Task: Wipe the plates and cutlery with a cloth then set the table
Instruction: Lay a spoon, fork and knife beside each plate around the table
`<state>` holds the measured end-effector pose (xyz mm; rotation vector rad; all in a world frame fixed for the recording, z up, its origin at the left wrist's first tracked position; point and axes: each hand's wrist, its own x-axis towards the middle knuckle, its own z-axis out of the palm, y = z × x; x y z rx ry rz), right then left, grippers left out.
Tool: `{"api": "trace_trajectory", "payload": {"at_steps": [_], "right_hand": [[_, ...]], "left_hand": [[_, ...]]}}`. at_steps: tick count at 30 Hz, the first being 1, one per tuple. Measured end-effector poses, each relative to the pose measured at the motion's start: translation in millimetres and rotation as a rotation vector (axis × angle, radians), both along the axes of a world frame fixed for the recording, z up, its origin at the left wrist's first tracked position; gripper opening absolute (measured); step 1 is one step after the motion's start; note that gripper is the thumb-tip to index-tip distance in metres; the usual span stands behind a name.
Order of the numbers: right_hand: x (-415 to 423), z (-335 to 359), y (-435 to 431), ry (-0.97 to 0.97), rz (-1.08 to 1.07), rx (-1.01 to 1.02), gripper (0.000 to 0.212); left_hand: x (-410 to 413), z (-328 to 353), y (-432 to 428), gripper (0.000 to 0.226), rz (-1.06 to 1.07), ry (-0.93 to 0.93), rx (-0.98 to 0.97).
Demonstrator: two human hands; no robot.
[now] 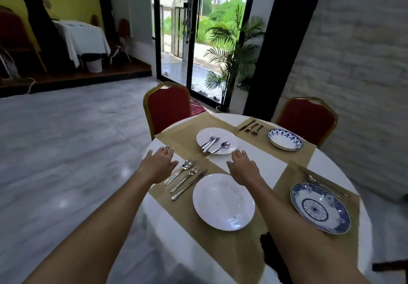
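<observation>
The near white plate (223, 202) looks set, laid cutlery (185, 179) alongside. The left hand (159, 162) and right hand (242, 166), empty with fingers straight, reach toward the far white plate (229, 134), whose piled cutlery (213, 143) seemingly awaits laying out.

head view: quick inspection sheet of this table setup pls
surface: round table in white cloth, four tan placemats.
job's things: near white plate, cutlery on its left; far white plate, cutlery lying on it; near blue plate and far blue plate, cutlery beside each; no wiping cloth seen.
clutter: dark item at the near table edge, unclear what.
hands: left hand and right hand open above the table, holding nothing.
cables: pale cord seems to trail off the far-left platform.
surroundings: two red chairs, potted palm, open glass door, person at a far table.
</observation>
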<state>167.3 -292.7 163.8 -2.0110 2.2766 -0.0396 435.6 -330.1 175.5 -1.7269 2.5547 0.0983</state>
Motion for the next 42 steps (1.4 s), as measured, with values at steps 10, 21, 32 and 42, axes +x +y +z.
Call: {"api": "trace_trajectory", "payload": {"at_steps": [10, 21, 32, 42], "right_hand": [[-32, -39, -90, 0.021, -0.153, 0.071, 0.055], [-14, -72, -188, -0.132, -0.504, 0.074, 0.051], [-25, -86, -226, -0.311, -0.793, 0.0, 0.052], [-19, -129, -265, -0.448, -1.081, -0.055, 0.054]], "left_hand": [[-36, -33, -155, 0.059, -0.133, -0.097, 0.019], [-72, -66, -336, 0.046, -0.394, 0.002, 0.087], [-96, -72, -402, 0.036, -0.26, 0.282, 0.116], [-143, -118, -435, 0.046, -0.393, 0.319, 0.387]]}}
